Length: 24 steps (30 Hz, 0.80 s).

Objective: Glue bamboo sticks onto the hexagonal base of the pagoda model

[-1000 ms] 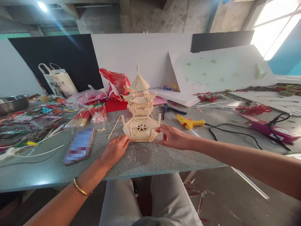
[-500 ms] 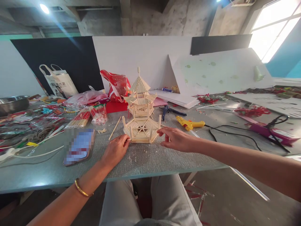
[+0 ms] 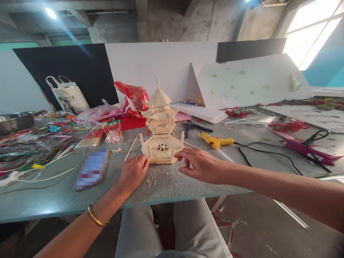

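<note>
The hexagonal stick base sits on the grey desk right in front of me, just before the finished stick pagoda. My left hand rests loosely curled with fingertips touching its left corner. My right hand hangs open, fingers spread, at its right edge. A yellow glue gun lies nearby to the right.

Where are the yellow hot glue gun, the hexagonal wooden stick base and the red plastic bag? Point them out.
yellow hot glue gun [image 3: 216, 141]: head view, on its body.
hexagonal wooden stick base [image 3: 162, 148]: head view, on its spoked top.
red plastic bag [image 3: 133, 97]: head view, on its crumpled front.
</note>
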Motion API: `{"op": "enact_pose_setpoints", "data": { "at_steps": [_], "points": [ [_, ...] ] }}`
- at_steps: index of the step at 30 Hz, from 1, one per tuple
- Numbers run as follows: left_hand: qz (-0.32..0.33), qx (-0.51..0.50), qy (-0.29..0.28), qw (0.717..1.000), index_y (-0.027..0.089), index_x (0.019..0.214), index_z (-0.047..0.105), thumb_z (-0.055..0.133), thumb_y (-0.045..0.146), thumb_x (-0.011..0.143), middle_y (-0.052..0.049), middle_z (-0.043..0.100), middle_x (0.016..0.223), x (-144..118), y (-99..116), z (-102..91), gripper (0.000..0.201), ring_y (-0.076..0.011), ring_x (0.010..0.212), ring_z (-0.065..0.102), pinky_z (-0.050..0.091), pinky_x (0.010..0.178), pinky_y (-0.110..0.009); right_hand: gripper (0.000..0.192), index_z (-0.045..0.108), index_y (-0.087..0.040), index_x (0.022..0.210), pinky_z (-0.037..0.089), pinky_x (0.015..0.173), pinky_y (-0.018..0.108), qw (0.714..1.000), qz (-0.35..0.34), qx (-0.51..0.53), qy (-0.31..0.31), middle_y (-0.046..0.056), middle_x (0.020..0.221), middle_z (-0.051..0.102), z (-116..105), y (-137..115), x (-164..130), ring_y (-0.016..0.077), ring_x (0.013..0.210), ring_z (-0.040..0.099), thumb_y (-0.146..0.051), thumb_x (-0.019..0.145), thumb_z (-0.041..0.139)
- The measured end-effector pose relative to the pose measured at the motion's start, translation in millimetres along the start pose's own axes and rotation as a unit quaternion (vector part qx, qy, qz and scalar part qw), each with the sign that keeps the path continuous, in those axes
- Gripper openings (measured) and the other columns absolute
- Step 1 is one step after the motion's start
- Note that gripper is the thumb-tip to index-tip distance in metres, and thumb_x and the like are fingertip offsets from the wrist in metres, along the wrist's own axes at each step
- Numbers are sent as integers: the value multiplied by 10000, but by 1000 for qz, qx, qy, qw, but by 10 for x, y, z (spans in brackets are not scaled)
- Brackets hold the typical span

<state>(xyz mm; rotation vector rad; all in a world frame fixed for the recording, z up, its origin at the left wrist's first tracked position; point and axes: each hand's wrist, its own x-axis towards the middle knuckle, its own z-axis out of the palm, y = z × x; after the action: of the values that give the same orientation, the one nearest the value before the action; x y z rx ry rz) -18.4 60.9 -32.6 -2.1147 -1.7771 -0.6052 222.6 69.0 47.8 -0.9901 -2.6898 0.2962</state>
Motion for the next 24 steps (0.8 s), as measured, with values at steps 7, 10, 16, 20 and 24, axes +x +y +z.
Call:
{"op": "enact_pose_setpoints", "data": {
  "at_steps": [7, 10, 16, 20, 24],
  "points": [
    [2, 25, -6, 1000, 199, 760, 535, 377, 266, 870, 0, 651, 716, -8, 2, 27, 203, -136, 670, 601, 317, 551, -237, 243, 563, -123, 993, 380, 639, 251, 1000, -12, -23, -11, 77, 892, 606, -46, -188, -17, 140, 703, 535, -201, 769, 510],
    [-2, 42, -8, 999, 197, 764, 533, 373, 275, 872, -3, 654, 711, -15, 5, 41, 208, -143, 661, 603, 306, 535, -243, 279, 556, -114, 1032, 387, 679, 268, 1000, -18, -17, -4, 84, 895, 609, -33, -227, 28, 155, 743, 545, -213, 780, 493],
    [-7, 52, -15, 999, 193, 765, 542, 347, 274, 876, -17, 658, 724, -11, 20, 41, 238, -148, 675, 603, 312, 536, -250, 398, 498, -90, 1130, 375, 726, 301, 1000, 3, 1, 21, 113, 942, 602, 40, -339, 274, 176, 781, 548, -203, 749, 480],
    [-8, 44, -10, 999, 201, 768, 549, 345, 296, 879, -14, 659, 745, -6, 12, 44, 251, -155, 692, 604, 330, 551, -253, 295, 526, -107, 986, 351, 643, 278, 999, 9, -4, 37, 105, 890, 596, 45, -393, 452, 178, 764, 526, -183, 709, 463],
    [-6, 32, -6, 999, 202, 764, 555, 384, 307, 868, -7, 651, 740, -8, 7, 54, 225, -151, 697, 601, 343, 564, -248, 183, 508, -124, 842, 309, 555, 250, 1000, 19, -1, 21, 70, 768, 581, 20, -398, 559, 143, 662, 491, -182, 672, 474]
  ]
}}
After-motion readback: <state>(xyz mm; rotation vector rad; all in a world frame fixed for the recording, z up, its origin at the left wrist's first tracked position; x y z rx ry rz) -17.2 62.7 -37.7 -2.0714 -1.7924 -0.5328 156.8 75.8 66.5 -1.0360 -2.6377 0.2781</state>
